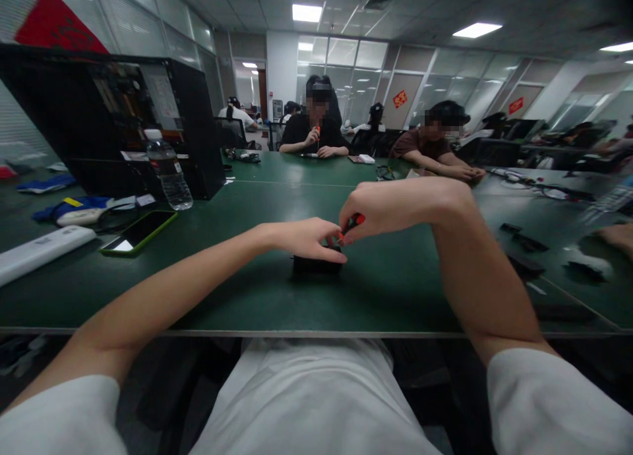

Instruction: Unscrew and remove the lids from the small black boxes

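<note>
A small black box-like part (317, 265) rests on the green table (247, 303) in front of me. Over its top lies my left hand (316, 239), with thumb and fingers around the upper part of it. My right hand (378, 211) is closed on the red and black handle of a screwdriver (353, 224), tilted down toward the part's right end. The tool's tip is close to my left fingertips; whether it touches the part is hidden.
At the left stand an open black computer case (198, 125), a water bottle (169, 171), a phone (141, 232) and a white power strip (47, 250). Black pieces (527, 241) and cables lie at the right. Two people sit across the table.
</note>
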`<state>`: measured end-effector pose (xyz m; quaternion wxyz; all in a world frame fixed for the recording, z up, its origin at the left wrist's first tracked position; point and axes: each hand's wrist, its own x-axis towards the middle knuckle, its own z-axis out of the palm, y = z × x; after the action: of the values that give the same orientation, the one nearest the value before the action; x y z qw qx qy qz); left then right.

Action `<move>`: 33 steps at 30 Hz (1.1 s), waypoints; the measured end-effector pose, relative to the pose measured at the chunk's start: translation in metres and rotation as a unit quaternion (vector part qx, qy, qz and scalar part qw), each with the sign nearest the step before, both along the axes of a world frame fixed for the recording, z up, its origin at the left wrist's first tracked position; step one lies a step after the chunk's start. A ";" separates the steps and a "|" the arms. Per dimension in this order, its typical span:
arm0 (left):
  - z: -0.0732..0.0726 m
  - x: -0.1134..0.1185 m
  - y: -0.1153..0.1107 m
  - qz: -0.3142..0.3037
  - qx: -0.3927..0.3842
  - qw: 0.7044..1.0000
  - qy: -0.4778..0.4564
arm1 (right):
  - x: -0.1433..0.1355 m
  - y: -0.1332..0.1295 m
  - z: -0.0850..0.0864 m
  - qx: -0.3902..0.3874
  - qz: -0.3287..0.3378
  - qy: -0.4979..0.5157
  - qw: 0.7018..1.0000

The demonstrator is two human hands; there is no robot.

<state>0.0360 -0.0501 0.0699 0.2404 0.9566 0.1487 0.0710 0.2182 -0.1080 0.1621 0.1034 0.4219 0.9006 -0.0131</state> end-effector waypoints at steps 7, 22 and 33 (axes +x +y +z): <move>-0.024 -0.019 -0.012 0.061 0.081 0.995 -0.008 | 0.024 0.009 -0.040 -0.008 0.037 0.022 0.999; -0.046 -0.029 -0.010 0.130 0.031 0.987 -0.094 | 0.097 0.044 -0.110 0.186 0.081 0.126 0.971; -0.048 -0.031 -0.010 0.132 0.023 0.986 -0.097 | 0.091 0.037 -0.111 0.198 0.099 0.119 0.968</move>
<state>0.0054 -0.0603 0.0220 0.2202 0.9226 0.2476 0.1974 0.3090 -0.0714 0.0514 -0.0896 0.3385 0.9283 0.1254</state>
